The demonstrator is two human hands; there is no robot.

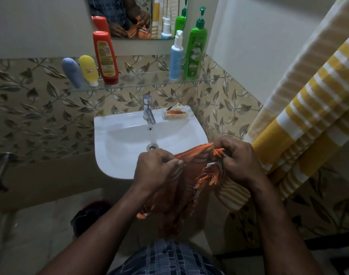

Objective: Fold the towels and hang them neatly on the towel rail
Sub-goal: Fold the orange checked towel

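An orange striped towel (181, 187) with a frayed fringe hangs bunched between my hands, just in front of the white sink (122, 147). My left hand (155, 169) pinches its upper edge on the left. My right hand (237, 161) grips the fringed corner on the right. A yellow and white striped towel (308, 108) hangs draped along the right wall, and its lower end (233, 197) shows under my right wrist. What it hangs from is hidden.
A glass shelf (138, 84) above the tap (148, 111) carries several bottles. A soap dish (175, 114) sits on the sink's back right corner. A metal tap handle (1, 171) juts from the left wall. A dark bucket (90, 213) stands on the floor.
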